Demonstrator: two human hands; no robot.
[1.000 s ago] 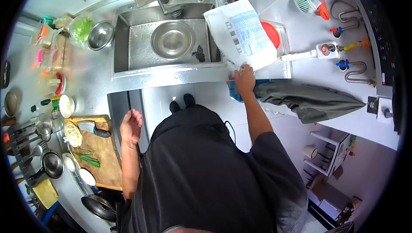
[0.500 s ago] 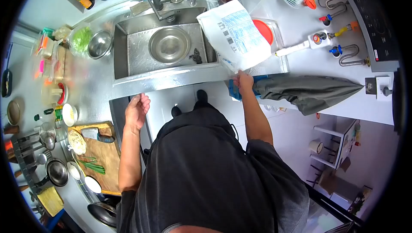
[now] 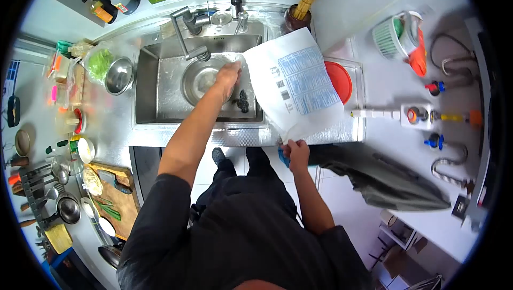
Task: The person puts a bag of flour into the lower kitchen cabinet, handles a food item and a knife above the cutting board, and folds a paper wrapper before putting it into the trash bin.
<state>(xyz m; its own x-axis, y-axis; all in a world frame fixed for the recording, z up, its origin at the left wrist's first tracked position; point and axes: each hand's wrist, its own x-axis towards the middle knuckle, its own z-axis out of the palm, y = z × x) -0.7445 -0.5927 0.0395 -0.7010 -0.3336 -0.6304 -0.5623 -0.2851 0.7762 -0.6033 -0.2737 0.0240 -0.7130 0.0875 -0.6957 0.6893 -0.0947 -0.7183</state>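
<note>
My right hand (image 3: 297, 154) pinches the near corner of a white printed plastic bag (image 3: 307, 84), which lies across the sink's right rim and the counter. Over the sink (image 3: 165, 111), my left hand (image 3: 228, 78) is stretched out above the right side of a round metal basin (image 3: 191, 80), close to the bag's left edge. Its fingers look extended with nothing visible in them, though partly seen edge-on. Beside the basin on the sink floor lies a dark clump (image 3: 243, 101) that I cannot make out. A red round lid or plate (image 3: 340, 82) shows partly from under the bag.
The faucet (image 3: 188, 44) reaches over the basin. To the left stand a metal bowl (image 3: 119, 76) and bagged greens (image 3: 100, 64). A cutting board (image 3: 125, 210) carries a cleaver and green stalks. A grey cloth (image 3: 368, 175) hangs right of my right hand.
My left hand has moved from the counter's front edge up and right over the sink. My right hand still grips the bag's corner. The view has shifted and tilted.
</note>
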